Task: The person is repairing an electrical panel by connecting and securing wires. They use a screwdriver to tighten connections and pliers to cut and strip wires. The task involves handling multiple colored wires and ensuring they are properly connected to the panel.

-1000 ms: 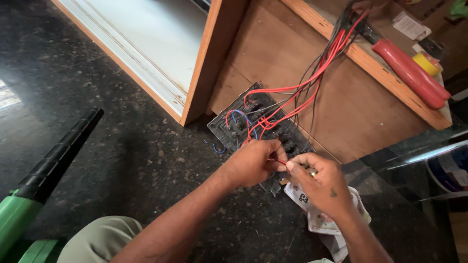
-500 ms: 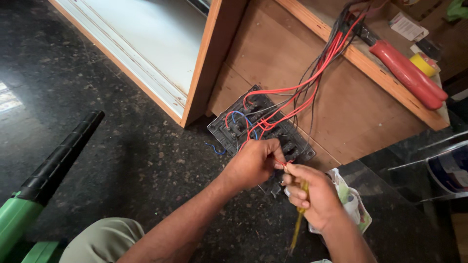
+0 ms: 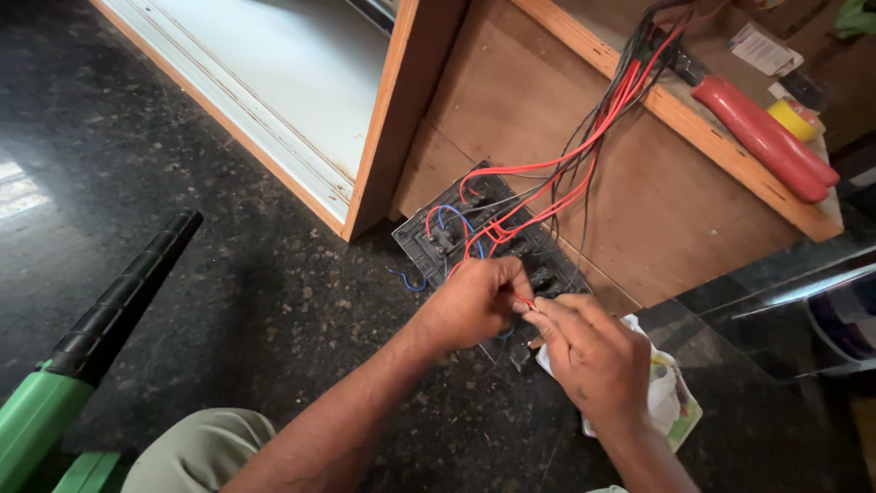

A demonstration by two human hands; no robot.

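A dark switch board (image 3: 456, 224) lies face down on the black stone floor, with red, black and blue wires (image 3: 566, 164) running up from it into a wooden cabinet. My left hand (image 3: 470, 301) rests on the board's near end and pinches a thin red wire. My right hand (image 3: 593, 351) meets it from the right, fingertips closed on the same red wire end (image 3: 526, 302). Both hands cover the board's near corner.
A white plastic packet (image 3: 671, 402) lies under my right wrist. A red-handled tool (image 3: 766, 137) and yellow tape roll (image 3: 792, 117) sit on the cabinet ledge. A green and black blower nozzle (image 3: 100, 319) lies at the left. My knee (image 3: 196, 452) shows below.
The yellow-handled screwdriver seen in my right hand half a second ago is gone from view; my right fingers now pinch the red wire together with my left hand.
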